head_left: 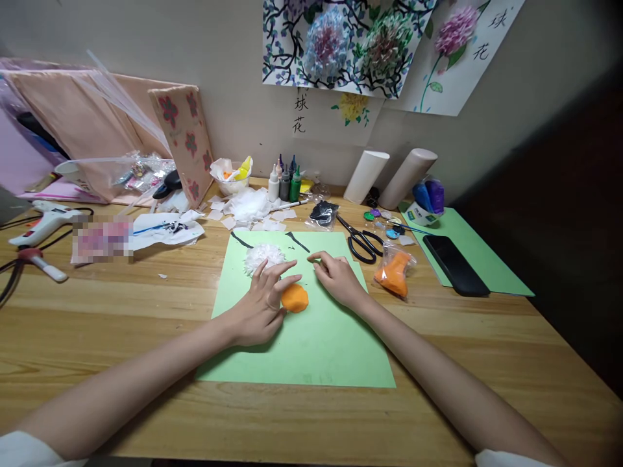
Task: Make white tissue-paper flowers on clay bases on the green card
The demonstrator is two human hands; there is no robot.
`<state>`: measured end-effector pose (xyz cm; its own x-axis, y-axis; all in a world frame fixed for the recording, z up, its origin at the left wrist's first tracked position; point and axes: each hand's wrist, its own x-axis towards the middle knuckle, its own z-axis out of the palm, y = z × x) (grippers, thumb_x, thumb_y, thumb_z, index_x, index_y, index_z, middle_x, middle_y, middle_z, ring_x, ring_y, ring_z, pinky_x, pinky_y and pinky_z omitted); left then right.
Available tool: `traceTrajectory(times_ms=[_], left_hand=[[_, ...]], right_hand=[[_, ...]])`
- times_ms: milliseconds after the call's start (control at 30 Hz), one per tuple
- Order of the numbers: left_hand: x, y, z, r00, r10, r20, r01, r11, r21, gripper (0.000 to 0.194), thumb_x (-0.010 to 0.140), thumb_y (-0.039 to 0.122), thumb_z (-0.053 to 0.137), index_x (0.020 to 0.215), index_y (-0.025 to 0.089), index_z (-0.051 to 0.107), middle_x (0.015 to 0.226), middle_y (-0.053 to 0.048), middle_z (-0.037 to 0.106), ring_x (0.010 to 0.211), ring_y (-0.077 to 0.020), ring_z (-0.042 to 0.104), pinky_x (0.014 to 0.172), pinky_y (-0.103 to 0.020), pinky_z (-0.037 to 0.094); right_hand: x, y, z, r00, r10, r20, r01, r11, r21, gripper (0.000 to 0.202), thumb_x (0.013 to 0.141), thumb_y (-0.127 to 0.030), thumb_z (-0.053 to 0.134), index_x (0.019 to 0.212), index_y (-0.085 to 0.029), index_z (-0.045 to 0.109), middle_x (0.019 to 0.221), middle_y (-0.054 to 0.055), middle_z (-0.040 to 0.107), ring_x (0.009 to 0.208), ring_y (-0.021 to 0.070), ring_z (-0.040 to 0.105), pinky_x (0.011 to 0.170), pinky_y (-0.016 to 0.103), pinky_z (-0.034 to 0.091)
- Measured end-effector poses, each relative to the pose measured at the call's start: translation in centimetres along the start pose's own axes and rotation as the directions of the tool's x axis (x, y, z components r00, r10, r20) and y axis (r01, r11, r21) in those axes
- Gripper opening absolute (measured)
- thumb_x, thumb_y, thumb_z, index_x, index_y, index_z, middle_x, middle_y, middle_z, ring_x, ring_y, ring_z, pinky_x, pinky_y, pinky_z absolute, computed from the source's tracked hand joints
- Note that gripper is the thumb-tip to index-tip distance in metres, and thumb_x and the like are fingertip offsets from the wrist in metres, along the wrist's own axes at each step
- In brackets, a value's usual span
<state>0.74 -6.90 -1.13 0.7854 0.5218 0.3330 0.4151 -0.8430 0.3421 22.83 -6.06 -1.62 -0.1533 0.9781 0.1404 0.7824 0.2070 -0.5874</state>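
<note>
A green paper sheet (311, 350) lies on the wooden table. On its upper left part is a white fluffy round piece (263, 257), with an orange disc (294, 298) below and to its right. Thin black strips (298, 242) are near the sheet's top edge. My left hand (265, 301) rests over the sheet beside the orange disc, fingers spread, the fingertips reaching over the disc and the white piece. My right hand (338, 277) is at the sheet's right side, its index finger extended toward the lower end of a black strip, other fingers curled; it holds nothing visible.
Black scissors (363, 243), a bag of orange clay (393, 272) and a black phone (452, 264) lie to the right. Paint bottles (285, 185), white paper scraps (248, 204) and a bowl (232, 185) stand behind. A glue gun (46, 224) is at the left.
</note>
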Motion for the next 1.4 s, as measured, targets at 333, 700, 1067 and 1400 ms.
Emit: traceTrajectory(times_ms=[333,700,1067,1400], left_hand=[[-1.1,-1.0,-1.4,0.990,0.073,0.123,-0.080,0.995,0.054,0.063,0.084,0.008,0.042,0.140,0.022,0.016,0.151,-0.015,0.013,0.141,-0.0257,0.010,0.110,-0.057,0.014],[-4.0,-3.3,-3.7,0.998,-0.016,0.059,0.011,0.996,0.092,0.057,0.086,0.013,0.043,0.139,0.023,0.023,0.148,-0.014,0.021,0.139,-0.0264,0.016,0.111,-0.056,0.014],[-5.6,-2.4,-5.8,0.958,-0.017,0.286,-0.040,0.981,0.189,0.047,0.094,0.034,0.037,0.139,0.022,0.034,0.142,-0.007,0.041,0.132,-0.0187,0.037,0.114,-0.042,0.019],[-6.1,-4.0,-5.0,0.931,-0.350,-0.108,0.362,0.837,0.410,0.043,0.093,0.040,0.035,0.123,0.016,0.055,0.137,-0.014,0.047,0.127,-0.0259,0.043,0.109,-0.050,0.027]], right_hand=[[-1.1,0.3,-2.0,0.943,-0.214,0.255,0.212,0.977,0.035,0.080,0.066,-0.058,0.069,0.132,-0.025,0.039,0.082,0.000,0.056,0.081,0.0191,0.053,0.083,0.034,0.038],[-1.6,-1.6,0.6,0.972,-0.176,0.157,0.191,0.978,-0.081,0.072,0.072,-0.062,0.060,0.128,-0.022,0.042,0.120,0.010,0.057,0.112,0.0265,0.051,0.093,0.041,0.035],[-0.4,-0.7,-0.2,0.967,-0.178,0.181,0.199,0.975,-0.102,0.065,0.077,-0.060,0.056,0.127,-0.022,0.042,0.119,0.011,0.058,0.108,0.0271,0.052,0.092,0.041,0.035],[-0.8,-0.3,-0.3,0.958,-0.213,0.194,0.232,0.970,-0.078,0.064,0.077,-0.060,0.056,0.128,-0.023,0.042,0.119,0.009,0.057,0.112,0.0255,0.050,0.094,0.040,0.035]])
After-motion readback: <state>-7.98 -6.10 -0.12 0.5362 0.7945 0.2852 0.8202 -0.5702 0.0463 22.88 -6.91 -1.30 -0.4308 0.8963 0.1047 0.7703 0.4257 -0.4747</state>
